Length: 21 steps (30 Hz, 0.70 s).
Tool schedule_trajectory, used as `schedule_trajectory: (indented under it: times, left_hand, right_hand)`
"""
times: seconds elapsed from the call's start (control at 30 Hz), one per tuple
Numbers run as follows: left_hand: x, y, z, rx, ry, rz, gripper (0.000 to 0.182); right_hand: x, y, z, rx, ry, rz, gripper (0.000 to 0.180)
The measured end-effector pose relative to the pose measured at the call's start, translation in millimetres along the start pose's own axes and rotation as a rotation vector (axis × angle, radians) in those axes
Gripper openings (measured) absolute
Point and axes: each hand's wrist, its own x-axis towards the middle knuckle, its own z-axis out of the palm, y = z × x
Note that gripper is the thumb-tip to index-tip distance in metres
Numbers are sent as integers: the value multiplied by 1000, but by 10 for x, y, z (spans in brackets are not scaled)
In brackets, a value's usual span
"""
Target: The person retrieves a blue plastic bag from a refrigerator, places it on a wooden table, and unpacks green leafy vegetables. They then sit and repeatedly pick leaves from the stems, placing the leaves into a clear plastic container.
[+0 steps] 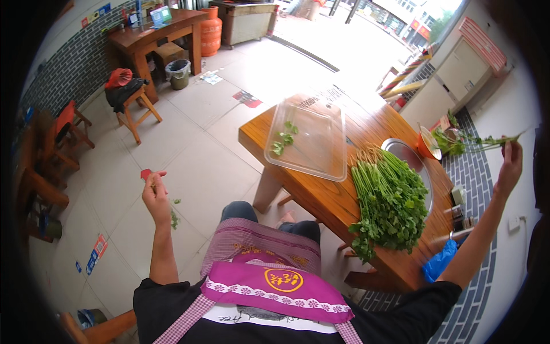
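At the far right, my right hand point(510, 165) is raised and pinches a cilantro sprig point(477, 144) by its root end, leaves pointing left. My left hand point(155, 195) is held out over the floor at the left, fingers closed on small green bits; a few leaves point(174, 218) show just beside the wrist. A big bunch of cilantro point(386, 202) lies on the wooden table point(309, 208), roots towards the back, partly over a round metal tray point(425, 172). Left of it, a clear plastic container point(307, 142) holds a few leaves.
An orange bowl point(428, 144) stands behind the metal tray. A blue plastic bag point(440, 260) lies at the table's right edge. Stools, one a wooden stool point(136, 109), stand on the left; a lined trash bin point(178, 75) and an orange gas cylinder point(210, 32) are farther back.
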Motion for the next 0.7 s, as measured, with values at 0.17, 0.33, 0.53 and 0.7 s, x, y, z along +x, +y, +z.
schedule_trajectory:
  times: [0.17,0.33,0.53,0.7]
  left_hand:
    - [174,238,-79,27,-47,136,23]
    - [352,567,-200,45,-44,170,12]
    - [713,805,-370,-47,-236,15,10]
    - [874,896,-374,-116,-518,-154,15]
  right_hand:
    - [-535,-1213,846,357,-3,-224,20]
    - [-1498,-2279,1681,1056,-255,-144,16]
    - [-3021,-3132,2914,1377,-1016,309,14]
    - [-3808,-3260,3436,1528,-1344,724,21]
